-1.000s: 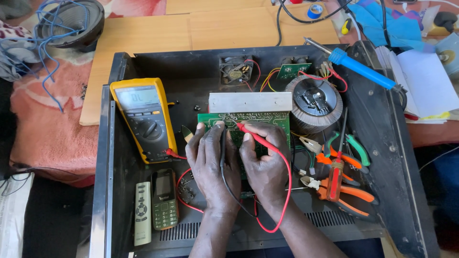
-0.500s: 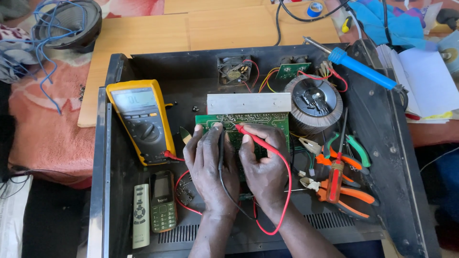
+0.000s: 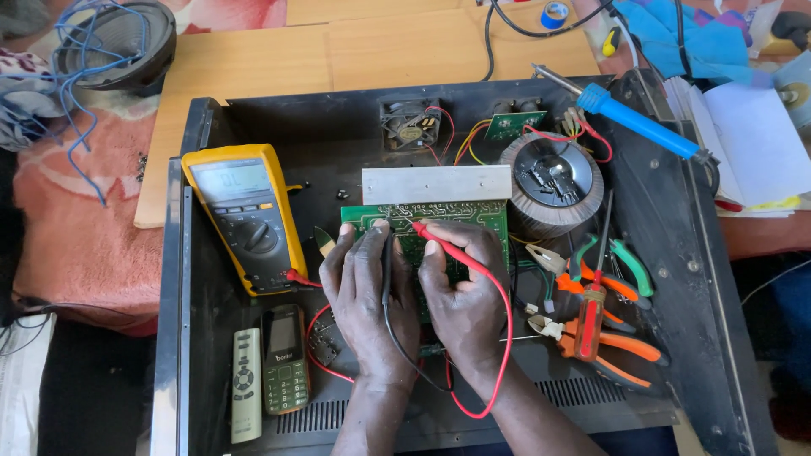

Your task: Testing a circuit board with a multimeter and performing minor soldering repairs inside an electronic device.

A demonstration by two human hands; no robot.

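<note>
1. The green circuit board (image 3: pixel 460 221) lies inside the open black chassis (image 3: pixel 676 253), just below the flat aluminium heat sink (image 3: pixel 437 183) and beside the round toroidal transformer (image 3: pixel 551 181). Your two hands cover its lower half.

2. Your left hand (image 3: pixel 365 300) is closed around the black probe (image 3: pixel 387 257), with the tip on the board near its upper left part. Your right hand (image 3: pixel 465 291) is closed around the red probe (image 3: pixel 439 243), and its tip touches the board just beside the black one.

3. Compared with one second ago, almost nothing is different. Both hands stay in the same place on the board and the probe tips stay on the same small area. I judge that you hold one measuring point steady and do not search for a new one.

4. The yellow multimeter (image 3: pixel 245 215) leans at the left of the board, and the red lead (image 3: pixel 494 338) loops from your right hand down toward the chassis front. I cannot read its screen well.

5. Further out, at the left front lie a grey remote control (image 3: pixel 246 384) and a small mobile phone (image 3: pixel 284 359). At the right lie orange-handled pliers (image 3: pixel 608 342), a red screwdriver (image 3: pixel 594 295) and green-handled cutters (image 3: pixel 621 262).

6. A blue soldering iron (image 3: pixel 634 122) rests across the upper right edge of the chassis, well apart from your hands.
</note>
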